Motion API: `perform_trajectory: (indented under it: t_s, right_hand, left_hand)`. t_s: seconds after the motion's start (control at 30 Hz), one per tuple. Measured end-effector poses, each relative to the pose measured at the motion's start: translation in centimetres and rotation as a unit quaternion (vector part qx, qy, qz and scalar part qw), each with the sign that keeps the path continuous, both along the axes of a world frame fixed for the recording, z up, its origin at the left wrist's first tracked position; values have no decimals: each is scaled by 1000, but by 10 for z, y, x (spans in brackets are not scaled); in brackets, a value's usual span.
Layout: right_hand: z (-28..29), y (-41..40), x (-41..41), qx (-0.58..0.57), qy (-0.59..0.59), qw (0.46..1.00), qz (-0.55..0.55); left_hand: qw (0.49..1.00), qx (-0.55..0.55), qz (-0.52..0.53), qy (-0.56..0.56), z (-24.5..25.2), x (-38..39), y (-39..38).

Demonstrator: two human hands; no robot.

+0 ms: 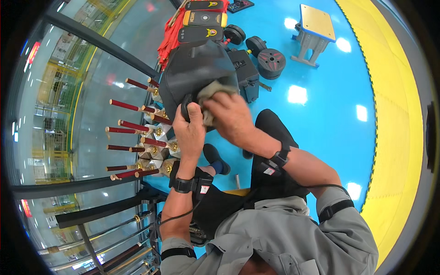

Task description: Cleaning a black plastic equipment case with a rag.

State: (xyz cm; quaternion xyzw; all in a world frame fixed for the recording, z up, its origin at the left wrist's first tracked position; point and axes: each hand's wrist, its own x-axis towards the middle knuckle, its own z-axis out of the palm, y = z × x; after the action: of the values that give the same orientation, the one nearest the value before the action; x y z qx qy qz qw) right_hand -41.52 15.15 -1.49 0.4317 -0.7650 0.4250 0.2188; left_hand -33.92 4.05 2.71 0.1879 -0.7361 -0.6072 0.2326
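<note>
A black case (199,68) with a smooth, leather-like surface stands or is held in front of my knees. My left hand (190,127) grips the black handle (186,107) at its near edge, thumb on top. In my right hand (230,115) is a crumpled khaki cloth (215,90), which rests against the near right side of the case. That hand and the cloth are slightly blurred. My fingers and the cloth hide part of the near side, and the underside of the case is out of sight.
Maces with dark red shafts (129,123) and silver faceted heads crowd the left, by a glass wall. Beyond the case lie black and yellow pads (202,19), a black box (245,77) and weight plates (271,62). A stool (317,24) and yellow mat (395,120) are right; a rack (87,244) is lower left.
</note>
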Motion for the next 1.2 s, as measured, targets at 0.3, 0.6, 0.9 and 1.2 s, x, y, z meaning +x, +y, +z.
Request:
perform_trajectory:
  t_s: [0.3, 0.6, 0.9, 1.2]
  right_hand:
    - [-9, 29, 3, 163, 26, 980, 107]
    - [-3, 61, -72, 16, -92, 994, -52]
    - [-3, 22, -36, -117, -96, 987, -53]
    - [-28, 52, -3, 7, -183, 979, 93]
  left_hand:
    - [997, 69, -33, 16, 0, 4, -2]
    - [990, 135, -23, 21, 2, -1, -7]
    - [991, 129, -16, 9, 5, -4, -4]
    - [994, 110, -20, 2, 0, 6, -12]
